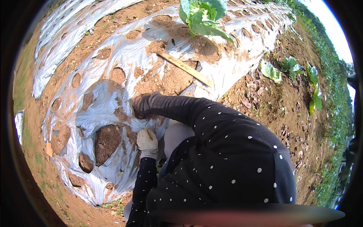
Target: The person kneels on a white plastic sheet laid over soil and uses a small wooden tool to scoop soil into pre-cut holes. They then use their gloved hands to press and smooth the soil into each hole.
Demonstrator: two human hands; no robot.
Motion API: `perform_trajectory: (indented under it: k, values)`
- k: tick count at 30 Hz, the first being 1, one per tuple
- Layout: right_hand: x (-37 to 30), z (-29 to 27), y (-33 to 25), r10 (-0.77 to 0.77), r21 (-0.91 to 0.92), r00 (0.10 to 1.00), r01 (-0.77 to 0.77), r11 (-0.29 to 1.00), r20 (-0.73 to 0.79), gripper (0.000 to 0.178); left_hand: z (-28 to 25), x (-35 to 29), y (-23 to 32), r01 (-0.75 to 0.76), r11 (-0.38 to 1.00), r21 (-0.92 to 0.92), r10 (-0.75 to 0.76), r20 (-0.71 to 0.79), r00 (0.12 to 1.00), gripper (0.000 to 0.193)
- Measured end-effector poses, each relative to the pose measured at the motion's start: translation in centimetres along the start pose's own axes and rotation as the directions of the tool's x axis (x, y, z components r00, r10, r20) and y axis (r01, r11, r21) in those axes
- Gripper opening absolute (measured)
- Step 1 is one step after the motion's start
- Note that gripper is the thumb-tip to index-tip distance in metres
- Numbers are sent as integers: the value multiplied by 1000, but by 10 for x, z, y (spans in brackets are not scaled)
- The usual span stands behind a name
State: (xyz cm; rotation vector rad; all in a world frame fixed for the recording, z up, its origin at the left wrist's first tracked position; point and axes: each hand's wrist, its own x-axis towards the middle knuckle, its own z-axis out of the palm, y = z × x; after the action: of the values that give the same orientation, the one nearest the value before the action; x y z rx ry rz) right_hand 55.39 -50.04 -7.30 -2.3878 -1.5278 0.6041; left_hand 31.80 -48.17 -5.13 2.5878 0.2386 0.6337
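Silver plastic mulch film (103, 94), wrinkled and streaked with soil, covers the bed under both hands. My left hand (147, 140) wears a whitish glove and rests low over the film, beside my knee. Its fingers are curled closed; whatever lies within them is hidden. My right hand (142, 105) reaches across in front of me, down at the film and brown soil, its fingers hidden in shadow and dirt. A large torn opening showing bare soil (107, 143) lies left of my left hand.
A flat wooden stick (185, 69) lies on the film beyond my right arm. Past it stands a leafy cabbage plant (204, 17). Several smaller leafy plants (290, 67) grow along the right. Another film-covered row (62, 49) runs at the far left.
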Motion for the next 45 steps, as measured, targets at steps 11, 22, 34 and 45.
perform_trajectory:
  k: [11, 22, 34, 45]
  values:
    - [-23, -40, -28, 39, -26, 987, -36, 999, 158, 32, 8, -5, -1, -68, 993, 99, 63, 50, 997, 10]
    - [-41, -34, -15, -362, 50, 891, 389, 920, -275, 41, 6, -8, -7, -82, 994, 75, 81, 25, 996, 15]
    - [-45, -81, 7, 20, 382, 987, 44, 923, -161, 43, 3, -9, -7, -76, 997, 21, 77, -22, 997, 21]
    - [-44, -84, -8, 81, -156, 996, -84, 984, -28, 42, 1, -9, -8, -95, 995, 32, 95, -10, 995, 19]
